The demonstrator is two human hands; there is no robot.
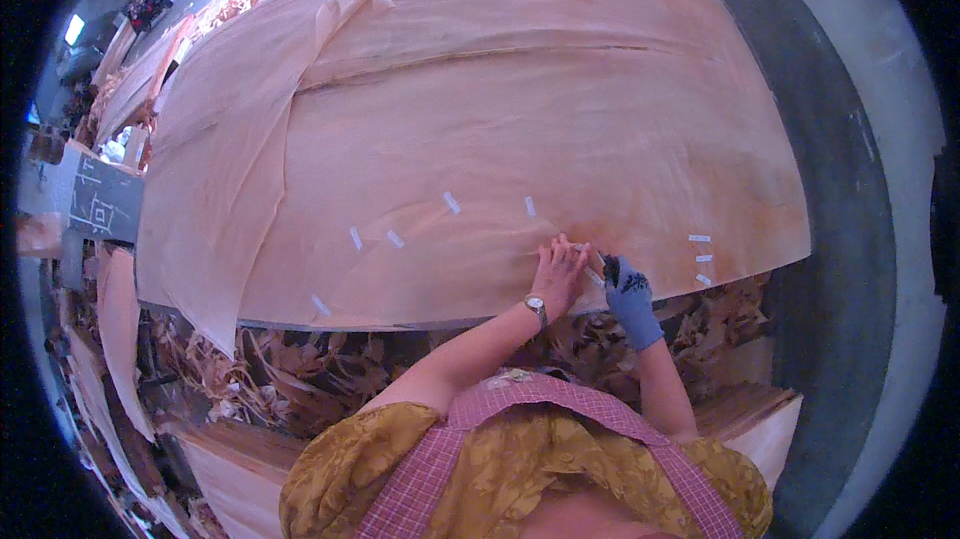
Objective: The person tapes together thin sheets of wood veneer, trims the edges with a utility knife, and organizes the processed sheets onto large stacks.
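Note:
A large, thin sheet of pinkish-tan wood veneer (480, 129) lies spread before me. My left hand (562, 274), bare with a watch (536, 307) at the wrist, rests on it near the close edge, its fingers stretched out. Beside it is my right hand (630, 301) in a blue-grey glove with black patches. Its fingers are closed around something small and dark, too hidden to name. A short white tape strip (594, 279) lies between the hands. More white tape strips dot the veneer, such as one strip (451, 203) left of my hands and another (700, 239) to their right.
A loose veneer piece (262, 174) overlaps the sheet at left, its far end folded. Torn veneer scraps (330, 369) heap below the near edge, beside stacked sheets (240, 479). A dark board with chalk marks (105, 201) stands left. Grey floor (840, 239) runs along the right.

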